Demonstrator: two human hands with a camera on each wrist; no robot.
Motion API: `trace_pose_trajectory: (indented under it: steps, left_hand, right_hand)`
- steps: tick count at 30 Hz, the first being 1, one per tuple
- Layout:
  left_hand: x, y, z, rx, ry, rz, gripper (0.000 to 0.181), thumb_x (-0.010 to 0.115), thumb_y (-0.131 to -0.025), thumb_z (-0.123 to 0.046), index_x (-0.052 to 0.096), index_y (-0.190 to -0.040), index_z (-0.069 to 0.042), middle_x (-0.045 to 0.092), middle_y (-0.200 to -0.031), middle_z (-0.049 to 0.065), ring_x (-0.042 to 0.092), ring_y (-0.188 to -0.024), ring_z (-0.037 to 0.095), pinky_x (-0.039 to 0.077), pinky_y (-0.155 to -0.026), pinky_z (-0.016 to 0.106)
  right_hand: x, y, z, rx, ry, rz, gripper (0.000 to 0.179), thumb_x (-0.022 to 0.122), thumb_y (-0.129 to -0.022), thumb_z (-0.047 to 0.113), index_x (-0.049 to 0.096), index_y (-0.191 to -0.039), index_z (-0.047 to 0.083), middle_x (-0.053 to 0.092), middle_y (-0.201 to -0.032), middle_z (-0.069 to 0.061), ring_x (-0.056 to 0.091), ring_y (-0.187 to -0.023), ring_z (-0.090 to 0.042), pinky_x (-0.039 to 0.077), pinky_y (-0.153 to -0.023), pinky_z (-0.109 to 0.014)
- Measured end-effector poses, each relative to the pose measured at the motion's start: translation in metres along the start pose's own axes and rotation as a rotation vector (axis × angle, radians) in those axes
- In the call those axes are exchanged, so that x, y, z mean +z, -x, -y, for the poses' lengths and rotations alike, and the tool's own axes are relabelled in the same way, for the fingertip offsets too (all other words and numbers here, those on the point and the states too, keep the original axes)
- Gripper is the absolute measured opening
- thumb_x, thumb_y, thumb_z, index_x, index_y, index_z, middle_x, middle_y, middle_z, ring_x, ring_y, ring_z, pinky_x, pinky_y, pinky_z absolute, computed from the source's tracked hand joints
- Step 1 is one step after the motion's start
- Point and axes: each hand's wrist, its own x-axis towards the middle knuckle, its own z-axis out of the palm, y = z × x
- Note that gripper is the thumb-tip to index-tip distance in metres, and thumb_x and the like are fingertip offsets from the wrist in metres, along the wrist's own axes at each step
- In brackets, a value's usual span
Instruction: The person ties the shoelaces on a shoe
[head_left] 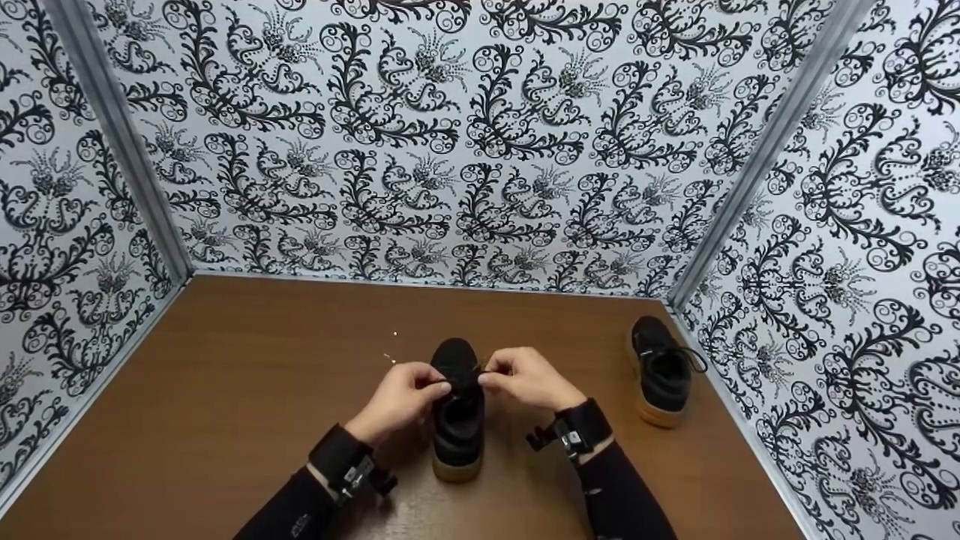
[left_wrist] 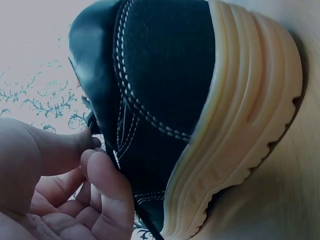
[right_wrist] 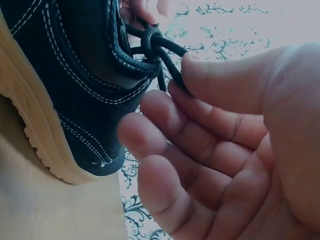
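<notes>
A black shoe (head_left: 459, 433) with white stitching and a tan gum sole stands upright on the brown table, toe pointing away from me. My left hand (head_left: 397, 401) is at the left of its laces, thumb and forefinger pinching a black shoelace that is mostly hidden in the left wrist view. From the other side my right hand (head_left: 529, 379) pinches a loop of the black shoelace (right_wrist: 172, 67) between thumb and forefinger, its other fingers loosely curled. The lace knot (right_wrist: 150, 42) sits above the shoe's tongue, between both hands.
A second black shoe (head_left: 664, 382) with a tan sole and a lace loop stands at the table's right edge. Patterned black-and-white walls (head_left: 450, 150) enclose the brown table (head_left: 247, 360) at the back and sides. Small bright specks lie left of the toe.
</notes>
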Motion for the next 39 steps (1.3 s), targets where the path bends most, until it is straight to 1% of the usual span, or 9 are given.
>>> trace_pose_trajectory:
  steps: [4, 6, 12, 16, 24, 28, 32, 35, 39]
  left_hand:
    - [-0.002, -0.002, 0.002, 0.05, -0.08, -0.024, 0.013, 0.079, -0.102, -0.013, 0.08, -0.095, -0.003, 0.07, -0.084, 0.002, 0.059, -0.07, 0.011, 0.05, -0.064, 0.024]
    - [-0.004, -0.003, 0.003, 0.07, -0.111, -0.029, 0.013, 0.08, -0.101, -0.014, 0.081, -0.093, -0.004, 0.074, -0.086, 0.003, 0.06, -0.074, 0.011, 0.049, -0.068, 0.023]
    - [-0.012, -0.005, 0.007, 0.058, -0.114, -0.022, 0.013, 0.081, -0.101, -0.016, 0.085, -0.093, -0.005, 0.079, -0.09, 0.005, 0.064, -0.079, 0.011, 0.052, -0.076, 0.023]
    - [-0.015, -0.005, 0.009, 0.044, -0.105, -0.006, 0.015, 0.081, -0.101, -0.016, 0.085, -0.094, -0.004, 0.077, -0.088, 0.004, 0.063, -0.076, 0.011, 0.052, -0.072, 0.023]
    - [-0.015, -0.003, 0.009, -0.003, -0.05, 0.035, 0.017, 0.079, -0.102, -0.017, 0.083, -0.094, -0.003, 0.076, -0.084, 0.014, 0.064, -0.067, 0.012, 0.054, -0.065, 0.026]
    - [-0.012, -0.002, 0.009, -0.021, 0.022, 0.066, 0.018, 0.078, -0.104, -0.017, 0.08, -0.1, 0.0, 0.074, -0.085, 0.021, 0.063, -0.056, 0.013, 0.056, -0.054, 0.029]
    - [-0.01, -0.003, 0.007, -0.037, 0.093, 0.095, 0.021, 0.077, -0.105, -0.018, 0.077, -0.108, 0.002, 0.07, -0.082, 0.013, 0.061, -0.056, 0.013, 0.055, -0.052, 0.029]
    - [-0.008, -0.003, 0.006, -0.043, 0.134, 0.108, 0.022, 0.079, -0.103, -0.018, 0.076, -0.11, 0.003, 0.068, -0.081, 0.005, 0.06, -0.058, 0.012, 0.054, -0.053, 0.027]
    - [-0.003, -0.003, 0.005, -0.029, 0.12, 0.102, 0.023, 0.084, -0.099, -0.019, 0.077, -0.109, 0.0, 0.07, -0.085, 0.0, 0.059, -0.06, 0.013, 0.053, -0.054, 0.026]
  right_hand:
    - [-0.002, -0.001, -0.008, 0.024, -0.052, 0.023, 0.027, 0.077, -0.104, 0.034, 0.079, -0.092, 0.009, 0.081, -0.089, -0.02, 0.073, -0.071, -0.04, 0.055, -0.061, -0.026]
    - [-0.003, -0.001, -0.011, 0.046, -0.095, 0.037, 0.031, 0.077, -0.104, 0.034, 0.079, -0.094, 0.005, 0.081, -0.091, -0.025, 0.072, -0.073, -0.051, 0.061, -0.06, -0.037]
    - [-0.007, 0.0, -0.019, 0.108, -0.212, 0.074, 0.031, 0.077, -0.105, 0.033, 0.078, -0.095, 0.004, 0.082, -0.094, -0.024, 0.074, -0.08, -0.059, 0.063, -0.072, -0.07]
    - [-0.01, 0.0, -0.023, 0.12, -0.267, 0.09, 0.026, 0.077, -0.106, 0.029, 0.077, -0.096, 0.004, 0.083, -0.095, -0.02, 0.076, -0.08, -0.057, 0.064, -0.074, -0.069]
    - [-0.011, 0.001, -0.027, 0.133, -0.325, 0.106, 0.024, 0.076, -0.106, 0.021, 0.076, -0.099, -0.002, 0.082, -0.099, -0.028, 0.073, -0.067, -0.02, 0.067, -0.069, -0.052]
    - [-0.009, 0.001, -0.027, 0.119, -0.303, 0.144, 0.021, 0.078, -0.103, 0.022, 0.078, -0.101, 0.001, 0.083, -0.099, -0.021, 0.075, -0.079, -0.038, 0.064, -0.066, -0.035]
    - [-0.007, 0.001, -0.021, 0.072, -0.282, 0.17, 0.024, 0.079, -0.103, 0.028, 0.079, -0.112, 0.007, 0.081, -0.106, -0.008, 0.073, -0.098, -0.049, 0.067, -0.072, -0.044]
    - [-0.003, 0.0, -0.014, 0.057, -0.282, 0.124, 0.025, 0.076, -0.106, 0.033, 0.079, -0.117, 0.011, 0.079, -0.107, -0.015, 0.074, -0.093, -0.039, 0.066, -0.075, -0.052]
    - [0.007, -0.003, -0.008, 0.087, -0.272, 0.018, 0.024, 0.077, -0.105, 0.039, 0.082, -0.111, 0.016, 0.077, -0.1, -0.013, 0.068, -0.078, -0.018, 0.062, -0.071, -0.037]
